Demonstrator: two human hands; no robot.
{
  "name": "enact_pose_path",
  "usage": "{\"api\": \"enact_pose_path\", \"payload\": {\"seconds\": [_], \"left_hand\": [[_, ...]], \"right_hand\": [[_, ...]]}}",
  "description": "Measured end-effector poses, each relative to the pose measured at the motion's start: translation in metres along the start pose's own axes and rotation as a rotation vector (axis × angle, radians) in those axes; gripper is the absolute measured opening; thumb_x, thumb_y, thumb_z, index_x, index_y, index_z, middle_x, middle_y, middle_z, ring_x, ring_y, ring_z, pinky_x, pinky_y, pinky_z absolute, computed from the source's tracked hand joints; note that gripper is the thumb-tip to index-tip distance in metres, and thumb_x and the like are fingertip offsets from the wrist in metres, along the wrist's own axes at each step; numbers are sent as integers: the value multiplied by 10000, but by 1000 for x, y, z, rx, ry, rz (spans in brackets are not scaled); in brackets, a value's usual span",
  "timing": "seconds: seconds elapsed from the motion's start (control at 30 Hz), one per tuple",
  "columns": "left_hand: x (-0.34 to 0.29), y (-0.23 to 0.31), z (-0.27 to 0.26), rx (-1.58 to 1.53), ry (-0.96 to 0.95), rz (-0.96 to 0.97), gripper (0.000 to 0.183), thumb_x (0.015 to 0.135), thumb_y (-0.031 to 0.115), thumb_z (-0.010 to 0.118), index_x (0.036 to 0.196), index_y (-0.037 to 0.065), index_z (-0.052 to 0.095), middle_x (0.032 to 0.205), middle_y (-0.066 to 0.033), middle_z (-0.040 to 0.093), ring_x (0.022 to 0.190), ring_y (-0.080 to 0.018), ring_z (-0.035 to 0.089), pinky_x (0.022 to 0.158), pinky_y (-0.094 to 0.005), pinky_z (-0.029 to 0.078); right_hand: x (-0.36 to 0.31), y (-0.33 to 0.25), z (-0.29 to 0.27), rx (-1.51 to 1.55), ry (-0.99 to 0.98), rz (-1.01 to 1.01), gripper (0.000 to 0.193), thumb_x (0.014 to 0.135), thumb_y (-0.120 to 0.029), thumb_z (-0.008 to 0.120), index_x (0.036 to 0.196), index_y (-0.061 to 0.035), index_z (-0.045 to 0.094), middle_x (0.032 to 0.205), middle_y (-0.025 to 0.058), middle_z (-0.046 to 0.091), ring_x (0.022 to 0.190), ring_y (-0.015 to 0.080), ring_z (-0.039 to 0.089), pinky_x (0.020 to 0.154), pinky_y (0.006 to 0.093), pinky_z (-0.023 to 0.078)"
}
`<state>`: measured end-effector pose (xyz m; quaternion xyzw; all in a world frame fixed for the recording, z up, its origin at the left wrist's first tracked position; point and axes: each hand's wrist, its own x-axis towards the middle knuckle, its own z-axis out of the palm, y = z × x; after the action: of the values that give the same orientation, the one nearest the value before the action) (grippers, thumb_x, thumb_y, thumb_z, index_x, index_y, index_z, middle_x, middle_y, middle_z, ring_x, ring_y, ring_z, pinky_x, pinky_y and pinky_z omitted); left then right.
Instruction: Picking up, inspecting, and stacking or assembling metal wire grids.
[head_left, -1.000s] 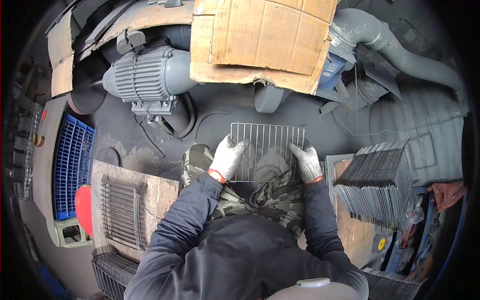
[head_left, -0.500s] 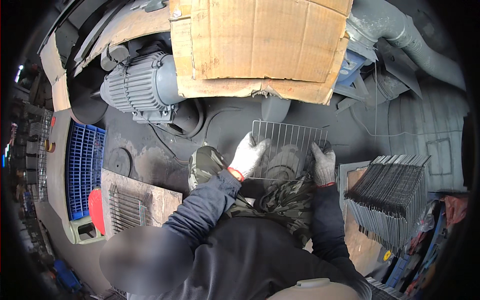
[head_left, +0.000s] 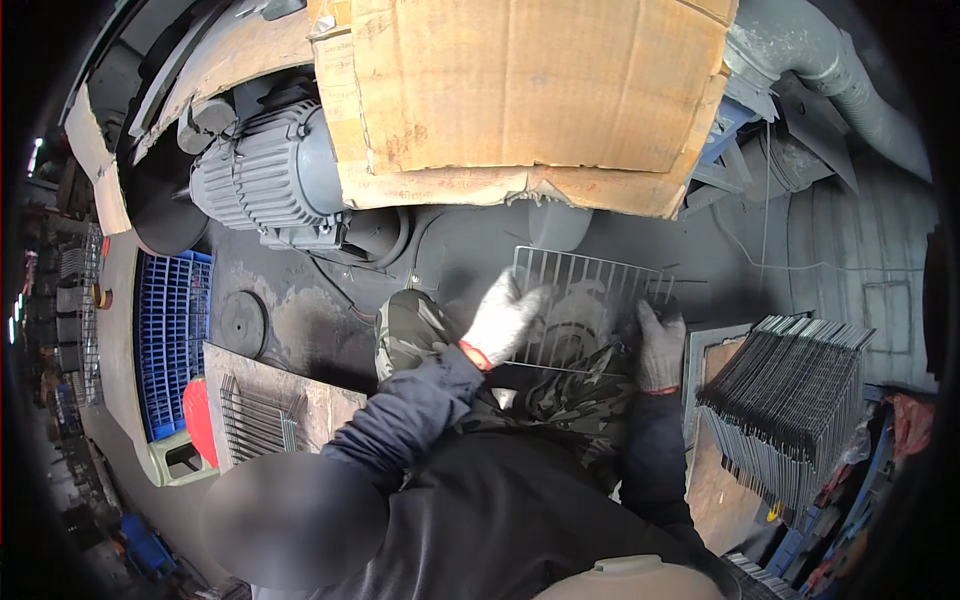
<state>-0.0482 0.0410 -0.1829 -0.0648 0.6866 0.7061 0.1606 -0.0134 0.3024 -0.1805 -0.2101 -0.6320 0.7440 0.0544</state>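
Note:
A rectangular wire rack (head_left: 590,300) of thin parallel bars is held up in front of my knees, below the cardboard edge. My left hand (head_left: 503,320), in a white knit glove, closes on its left side. My right hand (head_left: 660,347), in a greyer glove, grips the right side near the far corner; its fingertips are dark and partly hidden. To my right stands a tall, tight stack of similar wire racks (head_left: 785,400) on a board. A few more racks (head_left: 255,420) lie on a wooden board at my left.
Large cardboard sheets (head_left: 530,90) cover something ahead, beside a grey electric motor (head_left: 265,175). A blue plastic crate (head_left: 175,340) and a red round object (head_left: 199,422) are at the left. A grey flexible duct (head_left: 845,95) curves down at the far right.
The rack and both hands have shifted slightly to the right in view. My right hand sits a little lower along the rack's side. My view has also moved slightly.

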Motion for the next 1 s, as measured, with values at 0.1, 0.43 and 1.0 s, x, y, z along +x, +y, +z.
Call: {"api": "enact_pose_path", "payload": {"seconds": [0.1, 0.43, 1.0], "left_hand": [[-3, -5, -11, -53, 20, 24, 417, 1037, 220, 753, 1298, -55, 580, 1038, -96, 716, 906, -130, 650, 774, -311, 556], [-11, -5, -56, 44, 29, -94, 363, 1048, 164, 699, 1325, -49, 600, 1043, -109, 728, 892, -155, 686, 770, -318, 588], [1, 33, -94, -545, -248, -505, 230, 1033, 155, 702, 1207, 25, 628, 1007, -87, 733, 824, -243, 726, 738, -411, 646]], "right_hand": [[0, -2, 6, 24, 44, 44, 231, 1001, -65, 743, 1224, -7, 742, 1103, 39, 775, 978, 145, 701, 923, 321, 559], [-3, 0, 45, -31, -100, 74, 168, 982, -94, 774, 1115, 5, 795, 1065, 61, 795, 911, 136, 721, 823, 301, 567], [3, -33, 39, 48, -365, 363, 288, 1022, -184, 681, 1213, 18, 760, 1009, 82, 783, 865, 195, 740, 763, 317, 592]]}}
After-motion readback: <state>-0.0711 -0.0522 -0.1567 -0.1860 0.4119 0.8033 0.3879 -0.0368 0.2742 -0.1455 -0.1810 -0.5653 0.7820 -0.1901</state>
